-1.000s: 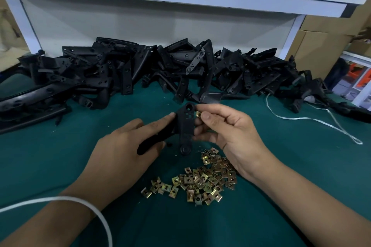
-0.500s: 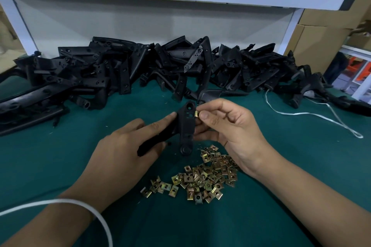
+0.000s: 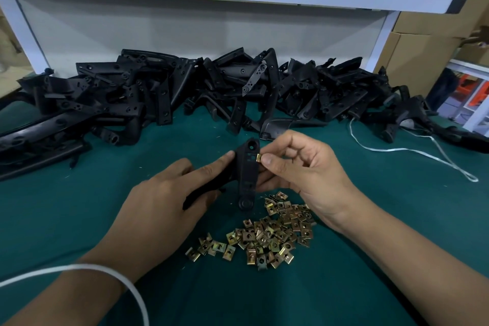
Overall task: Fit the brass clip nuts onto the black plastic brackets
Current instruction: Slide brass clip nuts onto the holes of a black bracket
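Left hand (image 3: 158, 209) grips the bracket (image 3: 247, 167); right hand (image 3: 304, 169) pinches a clip nut (image 3: 258, 158) against its three o'clock edge, loose nuts (image 3: 264, 235) at six.

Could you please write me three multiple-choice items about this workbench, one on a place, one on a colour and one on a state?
1. Where does the pile of loose clip nuts lie?
A. on the white shelf
B. on the table in front of the person, below the hands
C. inside a cardboard box

2. What colour is the table cover?
A. dark green
B. red
C. yellow

3. What is the right hand doing?
A. resting flat on the table
B. pinching a clip nut against the edge of the held bracket
C. pulling the white strap

Answers: 1 B, the nuts lie heaped beneath both hands; 2 A, the cloth is green throughout; 3 B, thumb and fingers pinch the nut while the left hand holds the bracket.
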The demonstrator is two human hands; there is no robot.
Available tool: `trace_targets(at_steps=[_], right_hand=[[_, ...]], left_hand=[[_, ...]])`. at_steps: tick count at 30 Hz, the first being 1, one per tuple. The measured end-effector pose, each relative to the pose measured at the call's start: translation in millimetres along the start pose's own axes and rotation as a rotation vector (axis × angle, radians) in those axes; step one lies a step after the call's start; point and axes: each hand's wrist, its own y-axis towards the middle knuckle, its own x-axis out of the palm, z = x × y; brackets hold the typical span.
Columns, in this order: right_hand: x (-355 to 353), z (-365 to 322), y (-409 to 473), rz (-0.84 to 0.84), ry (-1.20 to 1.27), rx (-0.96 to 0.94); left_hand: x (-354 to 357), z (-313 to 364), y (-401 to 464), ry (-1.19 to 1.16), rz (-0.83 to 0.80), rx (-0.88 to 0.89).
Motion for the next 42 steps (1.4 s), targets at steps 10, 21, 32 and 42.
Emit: trace_targets(at_steps=[10,21,32,42], right_hand=[[-9.5,-11.3,-2.7,-0.097,-0.075,0.000],[-5.3,-4.1,-4.6,-0.105,-0.046,-0.014],[-23.0,-6.3,6.2,-0.098,-0.182,-0.017],[-57.6,-19.4,2.5,-0.288,-0.840,0.264]], left_hand=[[-6.9,1.9,1.3,0.064,-0.122,0.070],[-6.5,4.3,-1.6,0.048,-0.105,0.119],[-1.9,4.1,1.8,-0.120,0.038,0.069],[-2.2,-7.8,2.8,-0.180,0.126,-0.140]])
